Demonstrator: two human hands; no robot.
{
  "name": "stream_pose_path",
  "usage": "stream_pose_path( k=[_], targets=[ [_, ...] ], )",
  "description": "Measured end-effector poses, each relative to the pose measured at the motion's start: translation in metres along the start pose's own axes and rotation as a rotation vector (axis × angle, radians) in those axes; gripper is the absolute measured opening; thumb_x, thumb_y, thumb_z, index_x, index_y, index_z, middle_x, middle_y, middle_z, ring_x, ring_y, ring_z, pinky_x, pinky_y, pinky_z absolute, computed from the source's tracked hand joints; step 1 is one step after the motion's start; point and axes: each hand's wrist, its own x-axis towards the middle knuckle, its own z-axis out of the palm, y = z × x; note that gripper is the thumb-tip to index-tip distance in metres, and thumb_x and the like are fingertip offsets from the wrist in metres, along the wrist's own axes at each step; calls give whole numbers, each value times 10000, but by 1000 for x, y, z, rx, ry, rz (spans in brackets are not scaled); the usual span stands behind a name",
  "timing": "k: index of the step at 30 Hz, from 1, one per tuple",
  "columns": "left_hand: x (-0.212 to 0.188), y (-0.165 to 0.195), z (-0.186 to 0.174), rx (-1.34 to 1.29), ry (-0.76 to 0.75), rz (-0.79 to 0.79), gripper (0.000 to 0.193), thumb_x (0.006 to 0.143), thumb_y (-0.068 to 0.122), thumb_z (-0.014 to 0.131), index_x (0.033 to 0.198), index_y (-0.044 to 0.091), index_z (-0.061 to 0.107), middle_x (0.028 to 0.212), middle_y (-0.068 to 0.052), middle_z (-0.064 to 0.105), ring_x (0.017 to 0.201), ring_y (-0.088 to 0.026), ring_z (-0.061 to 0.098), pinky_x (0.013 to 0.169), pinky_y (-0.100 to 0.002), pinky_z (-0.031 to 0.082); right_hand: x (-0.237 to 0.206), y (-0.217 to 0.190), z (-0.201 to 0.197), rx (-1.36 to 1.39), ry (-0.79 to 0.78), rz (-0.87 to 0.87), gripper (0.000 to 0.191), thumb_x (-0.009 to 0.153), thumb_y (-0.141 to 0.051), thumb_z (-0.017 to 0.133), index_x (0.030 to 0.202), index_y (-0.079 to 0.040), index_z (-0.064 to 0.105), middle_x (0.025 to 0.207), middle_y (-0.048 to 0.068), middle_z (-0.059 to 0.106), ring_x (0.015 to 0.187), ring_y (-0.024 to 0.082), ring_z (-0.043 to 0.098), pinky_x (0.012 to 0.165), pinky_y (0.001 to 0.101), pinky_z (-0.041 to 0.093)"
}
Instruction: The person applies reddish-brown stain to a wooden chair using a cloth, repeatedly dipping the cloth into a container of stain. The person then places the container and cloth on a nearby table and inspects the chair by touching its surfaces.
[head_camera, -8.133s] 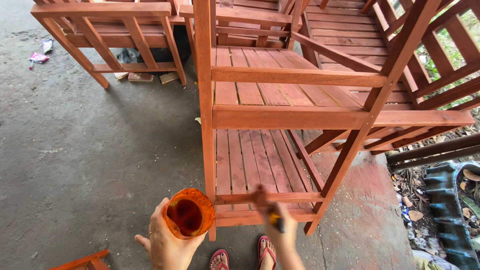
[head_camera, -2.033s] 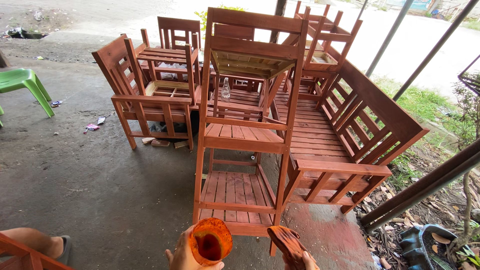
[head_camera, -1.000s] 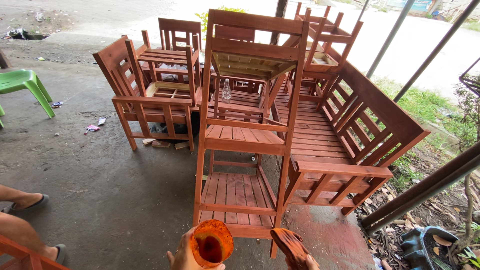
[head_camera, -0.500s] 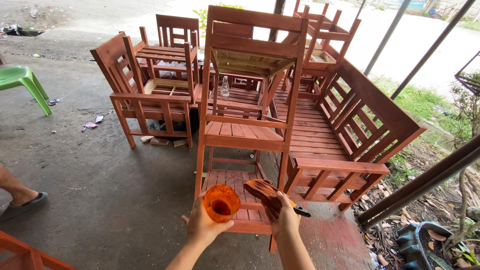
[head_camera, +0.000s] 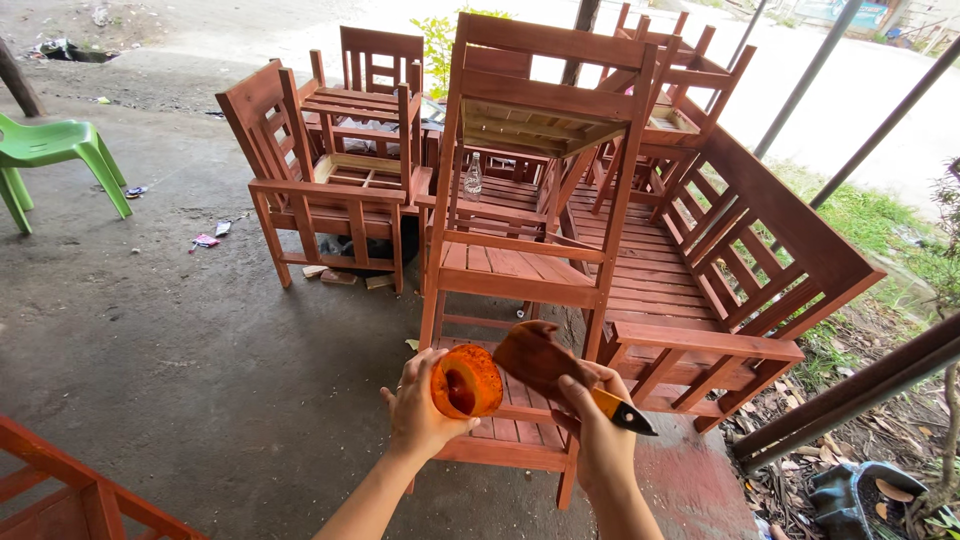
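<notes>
Currently loading step: left hand (head_camera: 420, 415) grips the orange stain-coated plastic cup (head_camera: 466, 381) at lower centre; right hand (head_camera: 592, 425) fingers clamp the wide stain-soaked paintbrush (head_camera: 545, 362) beside its rim. Next likely needs dipping bristles.

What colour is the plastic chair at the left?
Green plastic chair, clearest in the head view.

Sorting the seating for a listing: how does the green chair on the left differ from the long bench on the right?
The green chair is bright green, moulded plastic by its look; the bench is reddish-brown slatted wood. The green chair is a small single seat; the bench is long and wide. The green chair stands alone on the concrete; the bench sits packed against other stacked wooden furniture. Both stand upright on the ground.
</notes>
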Motion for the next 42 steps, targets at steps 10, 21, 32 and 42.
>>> stream_pose_path(
  k=[10,21,32,42],
  targets=[
    [-9,-8,-14,34,-21,68,1151,464,512,1018,1413,291,405,1514,-43,375,1403,-329,427,1060,-864,147,-35,-3,33,-567,-390,-427,327,769,-36,818,1092,-55,770,970,87,810,906,142,750,796,281,608],
    [-11,-27,-17,-18,-23,121,1135,451,505,1018,1398,303,427,1491,-19,395,1404,-319,424,1089,-854,71,-51,-4,60,-866,-345,-395,372,718,-122,830,1087,-157,797,926,57,831,830,148,820,756,286,624],
    [20,-25,11,42,-11,101,1175,422,544,1026,1426,329,454,1525,-17,391,1399,-309,413,1091,-845,72,7,11,59,-855,-404,-377,356,722,-118,824,1075,-136,788,913,70,828,820,172,820,746,294,616],
    [73,-12,58,81,20,-1,1173,420,545,1017,1428,310,467,1579,-39,357,1403,-323,398,1075,-846,60,107,19,31,-752,-486,-240,407,721,-70,822,1125,-106,778,920,74,838,845,144,816,766,287,626]
  ],
)
